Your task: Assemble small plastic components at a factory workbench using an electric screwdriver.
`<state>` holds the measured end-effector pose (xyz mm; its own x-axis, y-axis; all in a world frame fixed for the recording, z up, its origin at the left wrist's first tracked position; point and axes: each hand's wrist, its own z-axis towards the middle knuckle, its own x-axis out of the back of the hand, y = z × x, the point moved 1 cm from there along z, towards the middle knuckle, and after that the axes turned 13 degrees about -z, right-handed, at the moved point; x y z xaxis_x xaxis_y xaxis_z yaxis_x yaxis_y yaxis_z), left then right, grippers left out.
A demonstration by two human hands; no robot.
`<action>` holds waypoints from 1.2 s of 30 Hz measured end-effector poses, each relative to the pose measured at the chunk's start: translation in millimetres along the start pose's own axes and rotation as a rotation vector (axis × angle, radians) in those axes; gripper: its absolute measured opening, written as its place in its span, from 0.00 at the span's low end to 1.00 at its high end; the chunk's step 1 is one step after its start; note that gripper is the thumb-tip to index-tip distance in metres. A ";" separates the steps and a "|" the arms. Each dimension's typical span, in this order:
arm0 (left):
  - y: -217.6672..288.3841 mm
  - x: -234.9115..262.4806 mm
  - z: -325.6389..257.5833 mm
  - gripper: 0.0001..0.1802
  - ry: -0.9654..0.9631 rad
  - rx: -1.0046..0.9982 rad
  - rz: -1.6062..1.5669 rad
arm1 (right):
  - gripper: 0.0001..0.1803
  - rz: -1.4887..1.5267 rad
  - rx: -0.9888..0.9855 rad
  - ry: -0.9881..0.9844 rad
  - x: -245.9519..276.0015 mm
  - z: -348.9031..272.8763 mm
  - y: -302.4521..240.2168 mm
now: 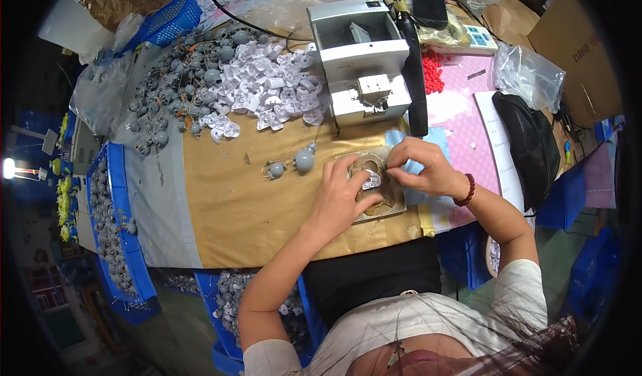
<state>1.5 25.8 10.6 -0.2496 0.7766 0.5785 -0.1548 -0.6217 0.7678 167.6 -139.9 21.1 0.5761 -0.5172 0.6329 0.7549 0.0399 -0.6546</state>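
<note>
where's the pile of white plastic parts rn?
In the head view the pile of white plastic parts lies at upper centre of the table, between the grey round parts on its left and the grey machine on its right.

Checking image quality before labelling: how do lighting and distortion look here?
Head view: even overhead light on the cardboard-topped table, soft shadows under both hands; a bright lamp flares at the left rim; fisheye bends the edges and leaves black corners.
</note>
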 end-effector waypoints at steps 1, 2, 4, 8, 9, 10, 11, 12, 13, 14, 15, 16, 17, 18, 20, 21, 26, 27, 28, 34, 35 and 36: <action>-2.2 -3.0 0.8 0.19 0.008 0.009 0.016 | 0.07 -0.021 0.056 0.005 -2.4 -1.9 -0.7; -4.3 -4.2 -0.6 0.20 0.018 0.024 0.039 | 0.10 -0.014 0.082 0.005 -7.9 -1.7 -1.1; -5.9 -6.4 -1.9 0.22 0.031 0.067 0.054 | 0.12 -0.150 0.193 0.002 -18.3 0.3 -3.6; -4.1 -2.7 -6.2 0.26 0.099 0.158 -0.068 | 0.14 -0.376 0.344 -0.048 -39.4 0.2 1.6; -3.8 -0.1 -9.6 0.27 0.129 0.175 -0.123 | 0.14 -0.404 0.345 -0.063 -40.6 -2.5 2.7; -6.3 2.4 -14.7 0.28 0.195 0.175 -0.034 | 0.14 -0.432 0.345 -0.078 -41.6 -5.1 3.2; -10.3 4.7 -21.5 0.28 0.262 0.177 0.054 | 0.14 -0.449 0.338 -0.091 -38.7 -6.7 -0.4; -14.6 7.4 -26.8 0.28 0.329 0.178 0.141 | 0.15 -0.464 0.326 -0.100 -38.0 -8.1 -2.0; -21.0 9.6 -28.1 0.28 0.342 0.201 0.253 | 0.15 -0.479 0.313 -0.106 -37.8 -9.6 -3.6; -26.0 13.1 -23.7 0.27 0.358 0.222 0.362 | 0.15 -0.495 0.296 -0.109 -36.8 -11.0 -4.8; -31.1 18.0 -21.1 0.27 0.376 0.246 0.477 | 0.15 -0.497 0.293 -0.108 -37.1 -10.4 -5.1; -40.8 21.6 -20.9 0.28 0.342 0.262 0.455 | 0.15 -0.498 0.288 -0.108 -37.7 -10.5 -5.7; -49.3 27.0 -17.2 0.29 0.307 0.272 0.432 | 0.15 -0.493 0.289 -0.102 -38.9 -10.1 -4.4; -52.4 31.4 -19.3 0.30 0.312 0.257 0.395 | 0.15 -0.457 0.268 -0.109 -37.4 -10.0 -3.3; -43.4 43.5 -22.0 0.30 0.355 0.198 0.301 | 0.16 -0.357 0.199 -0.137 -30.5 -10.5 -1.0; -31.2 50.9 -24.2 0.28 0.384 0.170 0.152 | 0.17 -0.301 0.161 -0.125 -25.2 -8.5 -1.3; 52.9 78.6 -42.7 0.16 0.436 0.078 -0.828 | 0.24 -0.091 0.170 0.046 -0.2 32.5 -29.8; 67.0 79.4 -42.9 0.14 0.428 0.057 -1.004 | 0.26 -0.069 0.216 0.081 -0.5 44.5 -39.7; 75.1 77.6 -41.8 0.12 0.385 0.017 -1.127 | 0.28 -0.005 0.201 0.033 -5.1 48.9 -49.1; 68.3 65.9 -42.2 0.03 0.315 -0.029 -1.504 | 0.17 0.493 -0.077 -0.348 -11.5 38.9 -64.0; 63.8 64.6 -43.0 0.01 0.333 0.003 -1.542 | 0.16 0.635 -0.218 -0.413 -7.1 33.1 -60.8; 55.5 60.9 -45.1 0.01 0.370 0.082 -1.516 | 0.15 0.776 -0.361 -0.476 -0.4 27.7 -58.4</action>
<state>-65.4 34.0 76.0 -0.1293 0.5746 -0.8082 -0.4228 0.7053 0.5691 132.0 -118.4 70.5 0.9982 -0.0559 0.0222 0.0176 -0.0816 -0.9965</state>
